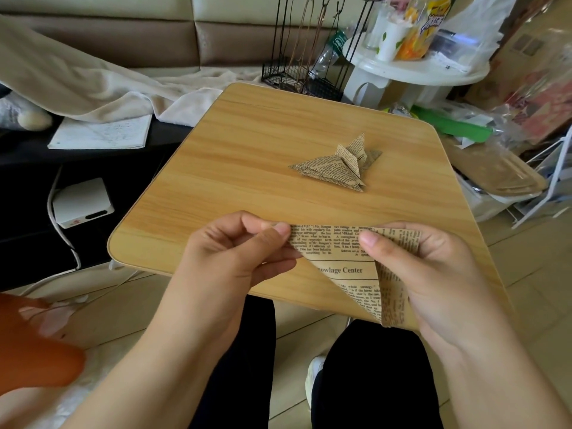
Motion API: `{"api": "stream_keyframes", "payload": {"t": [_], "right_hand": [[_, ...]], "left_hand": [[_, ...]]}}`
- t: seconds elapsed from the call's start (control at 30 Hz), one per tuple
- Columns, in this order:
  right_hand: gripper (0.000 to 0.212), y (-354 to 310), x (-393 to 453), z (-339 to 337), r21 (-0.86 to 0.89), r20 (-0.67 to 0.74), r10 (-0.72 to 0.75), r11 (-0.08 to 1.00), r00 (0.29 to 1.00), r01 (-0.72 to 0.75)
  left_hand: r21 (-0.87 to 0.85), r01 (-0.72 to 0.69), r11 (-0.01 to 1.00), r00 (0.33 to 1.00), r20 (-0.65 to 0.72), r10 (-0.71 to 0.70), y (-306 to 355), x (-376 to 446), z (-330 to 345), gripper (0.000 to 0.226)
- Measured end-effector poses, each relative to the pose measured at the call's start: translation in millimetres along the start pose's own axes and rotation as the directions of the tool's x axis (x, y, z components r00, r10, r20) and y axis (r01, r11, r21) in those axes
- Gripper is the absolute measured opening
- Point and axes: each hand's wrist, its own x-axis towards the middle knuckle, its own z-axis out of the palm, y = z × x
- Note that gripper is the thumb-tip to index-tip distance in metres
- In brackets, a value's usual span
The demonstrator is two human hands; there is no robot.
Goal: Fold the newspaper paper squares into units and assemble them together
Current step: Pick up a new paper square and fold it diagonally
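I have one paper square [349,267] up in both hands, just over the near edge of the tabletop [235,168]. It is already folded into a triangle, long edge on top and point hanging down toward my lap, with a flap doubled over on the right side. So this unit is only in its early folds, as I judge it.

Further back on the tabletop, well apart from my hands, lies a pile of folded units [337,165]. They overlap and one tip sticks up; I cannot tell how many there are, nor whether any are locked together. My reading: some folding is done, this unit is under way, and the assembly is mostly or wholly still to come. I see no spare flat squares in view.

My left hand [238,252] pinches the triangle's upper left corner between thumb and curled forefinger, the other fingers tucked under. My right hand [424,274] holds the right side, thumb pressed flat on the front near the top edge, fingers wrapped behind the doubled flap. Both wrists come in from below, palms turned toward each other, the paper stretched fairly taut between them.

Around the tabletop: a beige blanket [93,85] on the sofa at left, a wire rack [309,72] behind, and a white side table [411,72] crowded with bottles and bags.
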Motion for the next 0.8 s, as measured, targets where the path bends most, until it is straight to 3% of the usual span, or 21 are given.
{"api": "stream_keyframes", "payload": {"t": [0.53, 0.73, 0.8], "right_hand": [[0.024, 3.4, 0.5, 1.3, -0.042, -0.026, 0.039, 0.998, 0.999, -0.040], [0.024, 0.7, 1.6, -1.2, -0.091, -0.002, 0.004, 0.996, 1.000, -0.004], [0.021, -0.6, 1.6, -1.4, -0.055, -0.004, -0.009, 0.998, 1.000, 0.009]], "left_hand": [[0.112, -0.085, 0.990, 0.994, -0.063, 0.093, -6.4, -1.5, 0.1, 0.009], [0.088, -0.020, 0.996, 0.998, 0.064, 0.015, -1.2, 2.1, -1.8, 0.010], [0.062, 0.004, 0.998, 0.997, 0.075, -0.008, 1.2, 2.5, 0.3, 0.024]]}}
